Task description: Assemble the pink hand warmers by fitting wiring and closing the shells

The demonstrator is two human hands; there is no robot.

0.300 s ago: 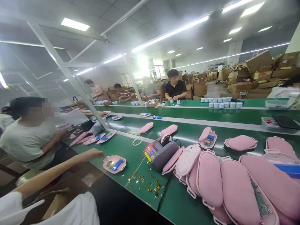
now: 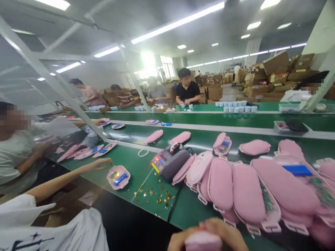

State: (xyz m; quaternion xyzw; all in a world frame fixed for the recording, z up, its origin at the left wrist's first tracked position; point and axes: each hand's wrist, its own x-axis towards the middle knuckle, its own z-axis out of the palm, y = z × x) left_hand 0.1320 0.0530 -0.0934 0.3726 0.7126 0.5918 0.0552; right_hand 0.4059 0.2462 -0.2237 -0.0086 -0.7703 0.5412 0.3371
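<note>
A pink shell point(image 2: 203, 241) is grasped by the fingers of the left hand point(image 2: 180, 240) and right hand point(image 2: 228, 233) before the green bench point(image 2: 192, 211); its completion cannot be told. Among stacked pink cases point(image 2: 247, 193), circuitry point(image 2: 267, 199) is left uncovered.

A blurred pink piece point(image 2: 203, 241), partly out of view, sits between the hands point(image 2: 227, 233).

Bright, cool light falls from ceiling tubes point(image 2: 178, 22), and glare blooms white beside the far window point(image 2: 168, 66). Haze softens the background (the left edge looks stretched). At the bottom, the left hand point(image 2: 179, 240), right hand point(image 2: 227, 233) and pink case point(image 2: 203, 242) are blurred.
</note>
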